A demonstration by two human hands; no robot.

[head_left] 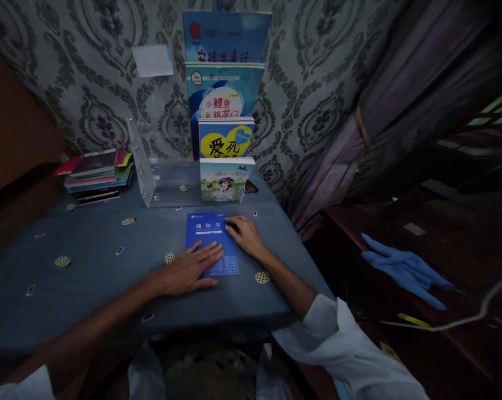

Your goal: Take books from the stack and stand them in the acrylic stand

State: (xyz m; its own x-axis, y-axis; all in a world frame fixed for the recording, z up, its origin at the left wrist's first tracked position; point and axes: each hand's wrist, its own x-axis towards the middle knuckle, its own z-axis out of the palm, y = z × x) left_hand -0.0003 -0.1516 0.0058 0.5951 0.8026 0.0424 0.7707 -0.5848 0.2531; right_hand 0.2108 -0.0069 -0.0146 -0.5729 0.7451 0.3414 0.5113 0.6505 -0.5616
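A blue booklet (204, 222) with white Chinese lettering and "2022" at its top lies on the dark tablecloth in front of me. My left hand (192, 266) rests flat across its lower part, fingers stretched out and a little apart. At the booklet's upper right edge is my right hand (245, 236), its fingers bent and drawn together on that edge. How much of the edge sits between thumb and fingers is hard to make out.
Behind the booklet, several books (221, 183) stand in steps in a clear acrylic rack (142, 166). A stack of books and papers (98, 169) lies at the left. Blue gloves (404, 266) lie on a dark red surface to the right, near a cable (476, 316).
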